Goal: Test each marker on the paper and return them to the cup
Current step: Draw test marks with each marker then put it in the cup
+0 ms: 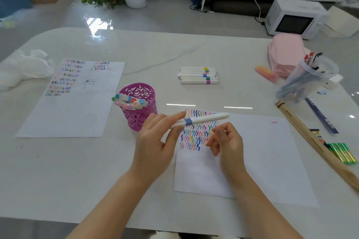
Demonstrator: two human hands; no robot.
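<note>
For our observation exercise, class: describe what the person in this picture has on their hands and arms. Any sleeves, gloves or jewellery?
These are a person's own bare hands and arms. The left hand and right hand wear no gloves, and no rings show. The left forearm and right forearm are uncovered as far as the picture reaches, with no sleeve, watch or bracelet in view.
</note>
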